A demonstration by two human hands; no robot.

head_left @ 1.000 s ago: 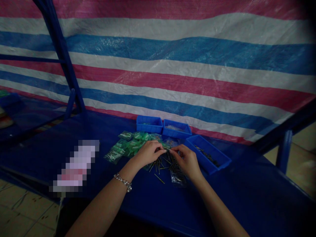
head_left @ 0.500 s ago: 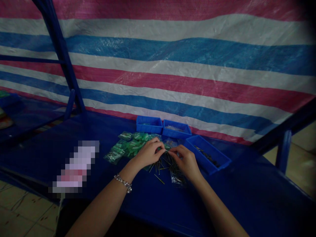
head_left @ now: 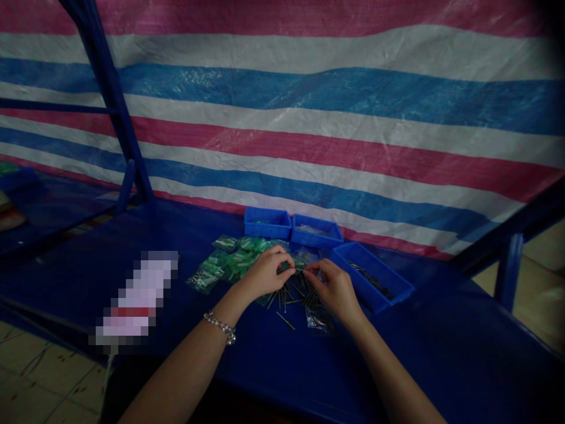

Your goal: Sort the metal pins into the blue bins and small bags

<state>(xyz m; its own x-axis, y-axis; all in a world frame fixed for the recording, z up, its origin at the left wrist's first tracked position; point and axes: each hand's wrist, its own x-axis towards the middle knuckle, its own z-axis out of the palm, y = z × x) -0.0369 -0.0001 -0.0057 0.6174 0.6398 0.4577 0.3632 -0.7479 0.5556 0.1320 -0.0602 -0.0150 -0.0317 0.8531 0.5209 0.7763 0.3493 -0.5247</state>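
My left hand (head_left: 265, 272) and my right hand (head_left: 333, 286) meet over a loose pile of thin dark pins (head_left: 293, 294) on the blue table (head_left: 247, 365). Both hands are closed in a pinch, fingertips almost touching, and seem to hold a small pin between them; it is too small to make out clearly. A heap of small green plastic packets (head_left: 229, 262) lies just left of my left hand. A clear packet (head_left: 318, 320) lies under my right wrist. A bracelet (head_left: 220, 325) sits on my left wrist.
Two small blue bins (head_left: 267, 222) (head_left: 316, 229) stand at the back by the striped tarp (head_left: 309, 118). A longer blue tray (head_left: 373, 275) with dark pins lies right of my right hand. A blurred pale object (head_left: 136, 297) lies at the left. Blue frame posts (head_left: 108, 88) rise left.
My hands have drawn slightly closer together, fingertips working at the same spot. Nothing else has moved.
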